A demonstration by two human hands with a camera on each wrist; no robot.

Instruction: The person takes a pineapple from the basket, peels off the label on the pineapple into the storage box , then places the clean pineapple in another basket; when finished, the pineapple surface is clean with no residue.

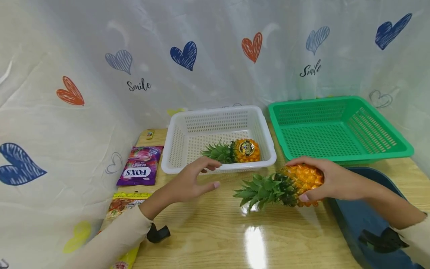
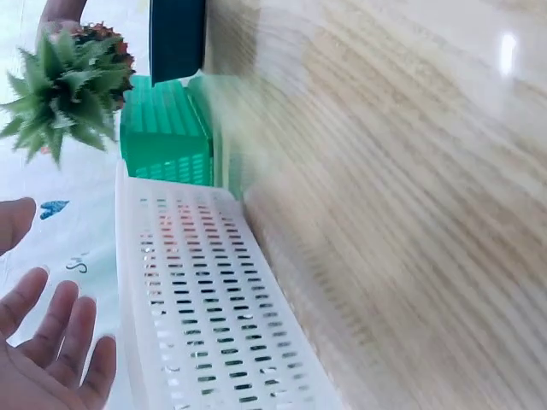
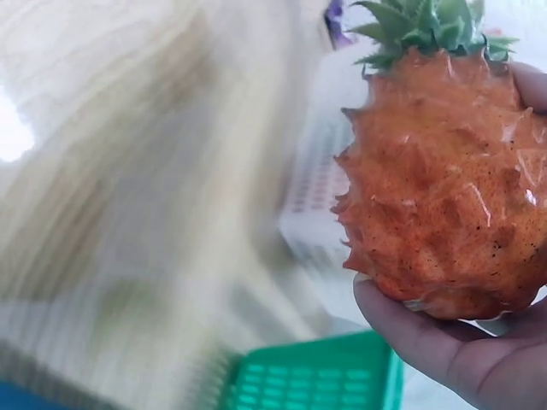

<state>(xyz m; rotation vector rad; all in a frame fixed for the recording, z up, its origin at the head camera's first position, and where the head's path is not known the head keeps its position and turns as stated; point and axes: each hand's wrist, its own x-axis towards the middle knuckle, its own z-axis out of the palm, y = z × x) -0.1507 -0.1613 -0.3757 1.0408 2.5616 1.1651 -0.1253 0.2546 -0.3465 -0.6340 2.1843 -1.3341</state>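
Note:
My right hand (image 1: 330, 180) grips a small orange pineapple (image 1: 304, 183) by its body, its green crown toward the left, held above the table. In the right wrist view the thumb and fingers wrap round the pineapple (image 3: 444, 188). Near the front rim of the white basket (image 1: 218, 170), my left hand (image 1: 191, 181) holds nothing, its fingers extended and a little bent. Another pineapple (image 1: 246, 149), bearing a dark and yellow label, lies inside that basket at the front right. The left wrist view shows the left hand (image 2: 51, 350) beside the basket wall (image 2: 214, 299).
A green basket (image 1: 342, 153) stands at the back right. Below it sits a dark blue tub (image 1: 362, 220), partly under the right forearm. On the left lie a purple Fox's candy bag (image 1: 141, 164), a yellow food packet (image 1: 125, 205) and a tiny yellow item (image 1: 150, 134).

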